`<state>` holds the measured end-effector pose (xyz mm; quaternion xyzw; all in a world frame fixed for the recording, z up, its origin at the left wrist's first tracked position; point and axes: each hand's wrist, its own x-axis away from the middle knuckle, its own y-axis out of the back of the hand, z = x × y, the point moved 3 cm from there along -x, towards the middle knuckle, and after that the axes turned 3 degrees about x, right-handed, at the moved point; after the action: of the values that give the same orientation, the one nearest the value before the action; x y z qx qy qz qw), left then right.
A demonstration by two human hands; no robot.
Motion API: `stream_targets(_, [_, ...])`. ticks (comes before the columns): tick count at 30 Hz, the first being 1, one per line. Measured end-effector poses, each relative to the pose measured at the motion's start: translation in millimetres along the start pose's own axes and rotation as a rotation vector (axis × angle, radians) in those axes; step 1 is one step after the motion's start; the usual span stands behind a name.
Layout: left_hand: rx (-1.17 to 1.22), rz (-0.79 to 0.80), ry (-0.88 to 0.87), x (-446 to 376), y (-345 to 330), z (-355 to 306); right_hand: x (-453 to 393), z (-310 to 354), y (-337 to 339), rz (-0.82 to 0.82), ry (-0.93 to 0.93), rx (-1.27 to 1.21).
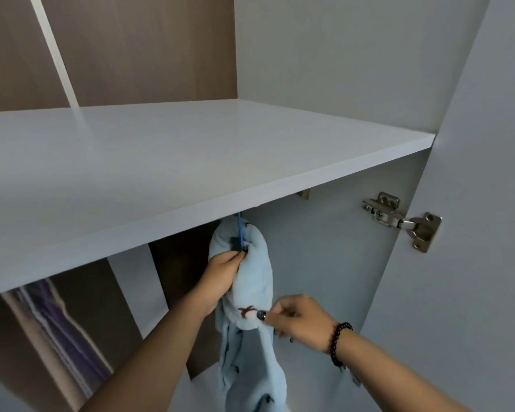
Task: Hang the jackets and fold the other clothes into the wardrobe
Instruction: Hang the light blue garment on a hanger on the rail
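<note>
The light-blue fleece jacket hangs on a blue hanger just under the white wardrobe shelf. My left hand grips the fabric near the collar, fingers curled round it. My right hand pinches a metal snap button lower on the front. A beaded bracelet circles my right wrist. A purple striped garment hangs further left, and a door hinge sits on the right.

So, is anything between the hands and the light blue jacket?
No. The left hand grips the light blue jacket near its blue hanger, and the right hand pinches a snap button on it.
</note>
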<state>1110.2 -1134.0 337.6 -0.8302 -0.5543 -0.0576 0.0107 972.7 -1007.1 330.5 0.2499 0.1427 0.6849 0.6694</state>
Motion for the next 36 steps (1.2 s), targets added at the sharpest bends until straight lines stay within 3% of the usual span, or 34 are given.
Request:
stream_targets(3, [0.071, 0.102, 0.017, -1, -3, -8, 13, 3, -12, 0.016, 0.020, 0.136])
stream_targets(8, [-0.016, 0.208, 0.101, -9, -6, -21, 27, 28, -10, -0.261, 0.244, 0.907])
stream_targets(10, [0.003, 0.199, 0.122, -12, -11, -24, 40, 38, -4, -0.367, 0.302, 1.101])
stream_targets(13, [0.084, 0.101, 0.143, -16, -28, -26, 53, 34, 9, -0.561, 0.355, 1.177])
stream_targets(19, [0.157, -0.014, 0.164, -20, -50, -20, 61, 0, -21, -0.424, 0.550, 1.403])
stream_targets(21, [0.172, -0.044, 0.168, -20, -47, -17, 53, -7, -16, -0.408, 0.504, 1.387])
stream_targets(26, [0.164, -0.026, 0.141, -17, -51, -14, 39, -13, 17, -0.731, 0.272, 0.927])
stream_targets(29, [0.123, -0.048, 0.112, -18, -59, -17, 28, -18, 26, -0.693, 0.072, 0.746])
stream_targets(33, [0.085, -0.088, 0.093, -20, -64, -23, 21, -19, 40, -0.770, -0.031, 0.849])
stream_targets(36, [0.055, -0.060, 0.065, -20, -65, -31, 11, -26, 48, -0.654, -0.091, 0.780])
